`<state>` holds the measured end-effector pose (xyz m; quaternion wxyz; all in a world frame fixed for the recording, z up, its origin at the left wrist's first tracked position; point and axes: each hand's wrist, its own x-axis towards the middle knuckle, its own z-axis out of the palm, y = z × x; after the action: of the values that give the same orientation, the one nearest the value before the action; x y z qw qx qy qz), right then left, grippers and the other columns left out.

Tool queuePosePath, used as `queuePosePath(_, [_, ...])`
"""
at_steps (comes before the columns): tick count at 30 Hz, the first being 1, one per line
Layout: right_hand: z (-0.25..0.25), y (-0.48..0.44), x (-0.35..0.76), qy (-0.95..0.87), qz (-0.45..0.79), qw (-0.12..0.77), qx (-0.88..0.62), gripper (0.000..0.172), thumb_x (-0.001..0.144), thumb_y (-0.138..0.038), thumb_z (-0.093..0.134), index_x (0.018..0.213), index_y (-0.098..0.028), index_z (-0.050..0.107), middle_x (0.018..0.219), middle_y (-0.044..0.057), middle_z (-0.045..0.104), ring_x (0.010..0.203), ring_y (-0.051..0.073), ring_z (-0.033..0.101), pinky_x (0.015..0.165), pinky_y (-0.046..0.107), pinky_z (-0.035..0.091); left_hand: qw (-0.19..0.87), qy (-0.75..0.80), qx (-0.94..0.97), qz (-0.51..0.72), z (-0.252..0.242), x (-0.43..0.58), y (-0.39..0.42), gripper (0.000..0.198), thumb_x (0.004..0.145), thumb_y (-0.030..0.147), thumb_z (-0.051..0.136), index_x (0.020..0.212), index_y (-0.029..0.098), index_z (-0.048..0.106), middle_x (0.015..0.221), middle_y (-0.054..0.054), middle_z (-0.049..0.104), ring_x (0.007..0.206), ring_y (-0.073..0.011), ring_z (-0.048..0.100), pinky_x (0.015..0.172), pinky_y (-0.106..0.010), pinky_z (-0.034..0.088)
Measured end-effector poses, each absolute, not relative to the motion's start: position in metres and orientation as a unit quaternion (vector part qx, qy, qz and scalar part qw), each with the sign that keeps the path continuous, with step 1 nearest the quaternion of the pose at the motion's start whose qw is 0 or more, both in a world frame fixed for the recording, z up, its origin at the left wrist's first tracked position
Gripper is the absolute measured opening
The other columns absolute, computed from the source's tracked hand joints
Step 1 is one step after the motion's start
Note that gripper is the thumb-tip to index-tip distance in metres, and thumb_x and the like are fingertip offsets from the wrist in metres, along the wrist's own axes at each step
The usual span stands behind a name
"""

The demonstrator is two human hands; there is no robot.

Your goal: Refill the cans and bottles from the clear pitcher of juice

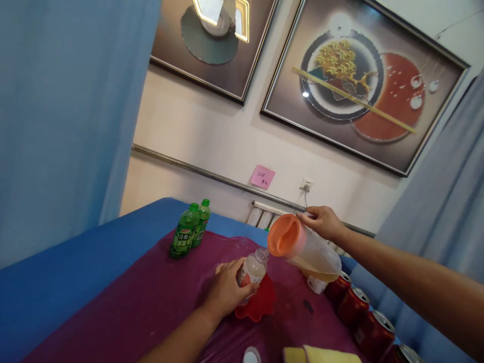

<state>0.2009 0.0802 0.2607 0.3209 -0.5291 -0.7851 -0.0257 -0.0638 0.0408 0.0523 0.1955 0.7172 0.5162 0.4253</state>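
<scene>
My left hand [226, 288] is wrapped round a clear plastic bottle [254, 269] with a printed label and an uncapped neck. Beneath the bottle lies a red scalloped dish [257, 308]. My right hand [323, 223] grips a translucent pitcher [315, 256] from above, near its orange lid [286, 235]. The pitcher is tilted, lid end to the left, close beside the bottle's mouth. Pale yellowish liquid lies along its lower side. I cannot make out a stream between pitcher and bottle. The pitcher's handle is mostly hidden.
Two green bottles [185, 233] stand at the back left of the purple table cover [170, 302]. Red cans [353, 304] line the right edge. A folded yellow cloth [330, 355] and a white cap [251, 356] lie at the front. Behind the pitcher is a white-labelled container [316, 285].
</scene>
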Motion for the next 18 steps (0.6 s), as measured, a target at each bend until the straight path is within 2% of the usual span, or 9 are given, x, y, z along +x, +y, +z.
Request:
queuePosePath(9, [0.2620,0.0784,0.2011,-0.784,-0.034,0.322,-0.529,0.057,0.078,-0.069,0.054,0.053,-0.024,0.031,0.051,-0.006,0.026,0.050,0.010,0.026,0.046,0.026,0.019,0.188,0.513,0.717,0.433,0.0465,-0.0633,0.0448,0.057,0.069,0.035,0.082,0.121,0.025,0.065,0.118,-0.004,0.075,0.108,-0.0266,0.065,0.102,-0.039,0.034])
queuePosePath(18, [0.2622,0.0766,0.2002,-0.783,-0.035,0.323,-0.531,0.054,0.078,-0.067,0.054,0.053,-0.024,0.031,0.051,-0.006,0.026,0.050,0.010,0.026,0.046,0.026,0.019,0.188,0.516,0.719,0.427,0.0480,-0.0631,0.0443,0.050,0.069,0.036,0.081,0.116,0.026,0.066,0.117,-0.004,0.075,0.107,-0.0256,0.065,0.102,-0.039,0.035])
